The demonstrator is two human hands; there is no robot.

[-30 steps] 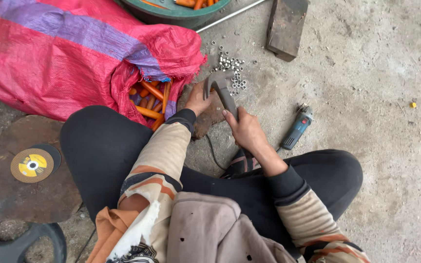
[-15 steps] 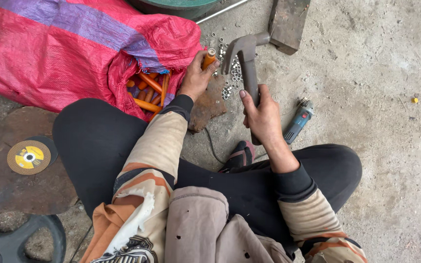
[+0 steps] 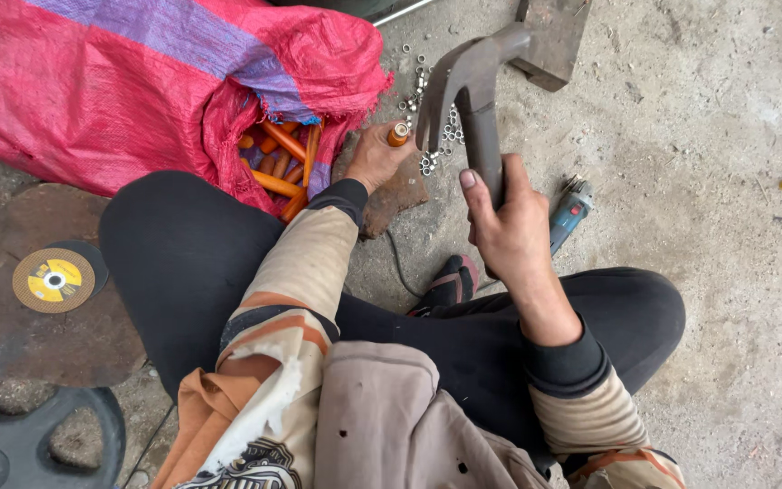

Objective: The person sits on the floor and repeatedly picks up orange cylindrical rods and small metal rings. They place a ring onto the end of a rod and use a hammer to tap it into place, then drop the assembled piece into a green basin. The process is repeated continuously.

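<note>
My right hand [image 3: 510, 219] grips the handle of a dark steel claw hammer [image 3: 468, 86], raised with its head high over the floor. My left hand [image 3: 375, 156] holds a short orange tube piece [image 3: 398, 134] upright on a rusty flat block [image 3: 398, 195], just below and left of the hammer head. A pile of small silver nuts [image 3: 438, 136] lies on the concrete behind the orange piece. I sit on the floor with my legs folded.
A red woven sack [image 3: 119, 86] lies open at the left, with several orange tubes [image 3: 281, 163] spilling out. A blue angle grinder [image 3: 568, 213] rests by my right hand. A cutting disc [image 3: 54, 279] sits on a rusty round plate [image 3: 11, 335]. A heavy metal block [image 3: 556, 41] stands behind.
My right hand has swung the hammer up from the block to a raised position. My left hand has stayed on the block, now holding an orange piece upright.
</note>
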